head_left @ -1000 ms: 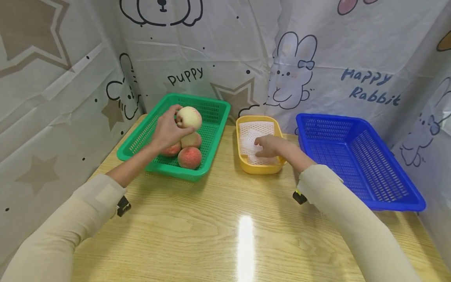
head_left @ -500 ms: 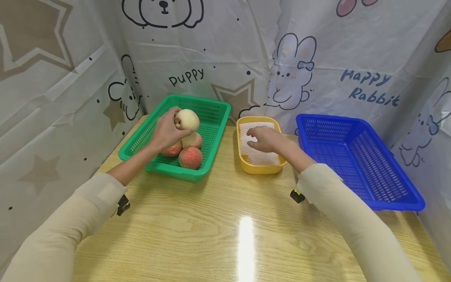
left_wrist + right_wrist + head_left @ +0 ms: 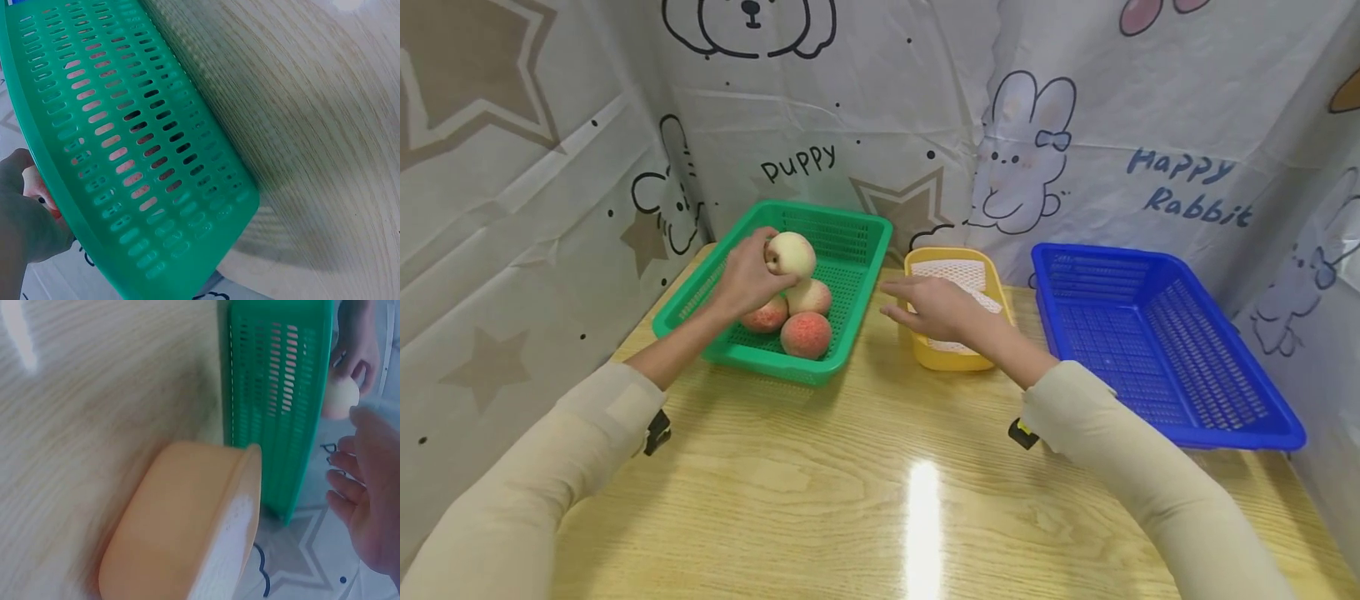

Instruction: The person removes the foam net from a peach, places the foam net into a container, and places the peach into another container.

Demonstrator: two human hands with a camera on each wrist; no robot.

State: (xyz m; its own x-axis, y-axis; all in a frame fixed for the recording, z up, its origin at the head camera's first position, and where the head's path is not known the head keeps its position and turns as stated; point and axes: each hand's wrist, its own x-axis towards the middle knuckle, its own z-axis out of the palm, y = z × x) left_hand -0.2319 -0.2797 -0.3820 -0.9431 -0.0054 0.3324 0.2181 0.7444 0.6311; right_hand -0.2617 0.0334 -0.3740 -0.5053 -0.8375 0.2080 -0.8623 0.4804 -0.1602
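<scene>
In the head view my left hand (image 3: 747,279) grips a pale peach (image 3: 793,255), its fingers and thumb around the fruit's left side. The peach is above the green basket (image 3: 880,250), over a pale pink peach (image 3: 809,297) and two redder peaches (image 3: 806,335) lying inside. My right hand (image 3: 936,308) is above the left side of the yellow basket (image 3: 958,360), fingers extended leftward and holding nothing. White foam netting (image 3: 951,271) lies in the yellow basket, partly hidden under that hand. The right wrist view shows the right hand (image 3: 369,487) apart from the held peach (image 3: 340,399).
A blue basket (image 3: 1165,367) stands on the right of the wooden table (image 3: 820,500). A patterned curtain (image 3: 910,108) hangs close behind the baskets and along both sides.
My right hand has risen from the white netting and moved left toward the green basket. The left hand and its peach have shifted slightly left.
</scene>
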